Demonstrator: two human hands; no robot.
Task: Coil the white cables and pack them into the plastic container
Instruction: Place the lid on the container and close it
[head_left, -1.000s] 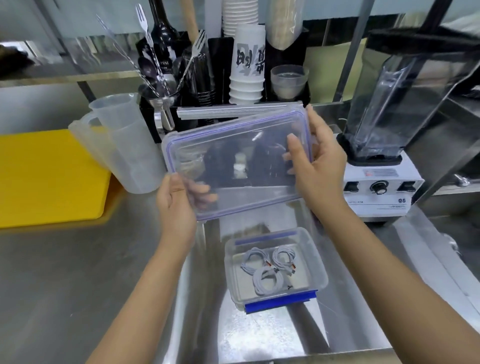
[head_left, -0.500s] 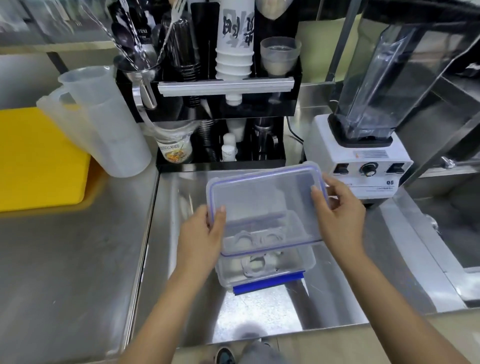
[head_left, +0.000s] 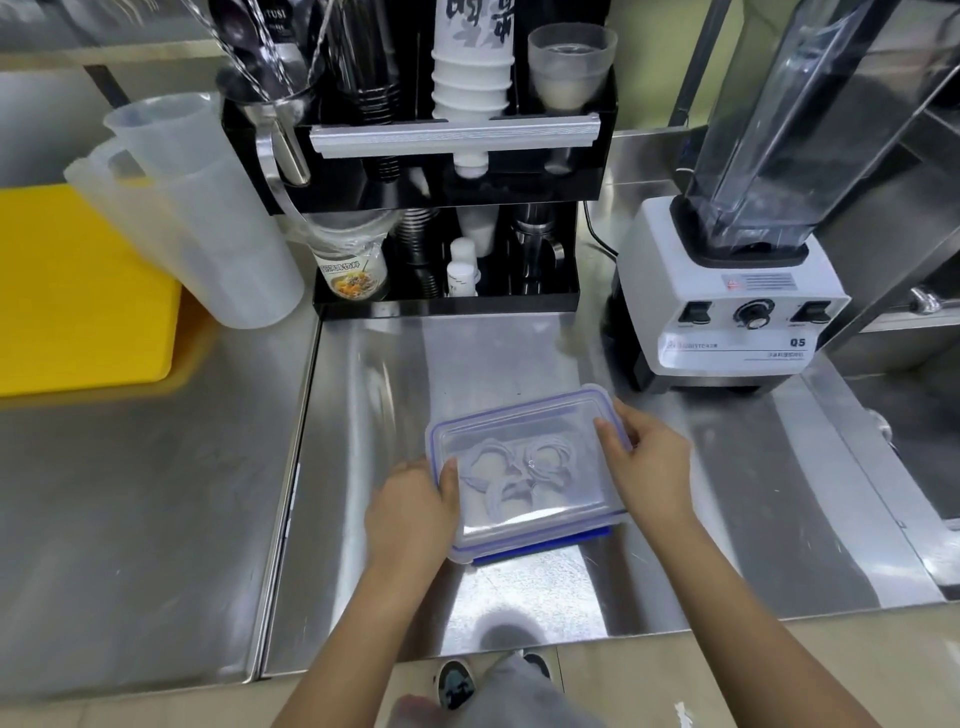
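Lid (head_left: 524, 467) lowered; two hands, one container (head_left: 545, 551).

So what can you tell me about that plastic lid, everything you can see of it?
The lid is a clear plastic rectangle with rounded corners and a blue band running round its rim. It lies flat on top of the container, which stands on the steel counter. Coiled white cables show blurrily through it. The left hand holds its left edge, thumb on top; the right hand holds its right edge. A blue clip sticks out at the near side.
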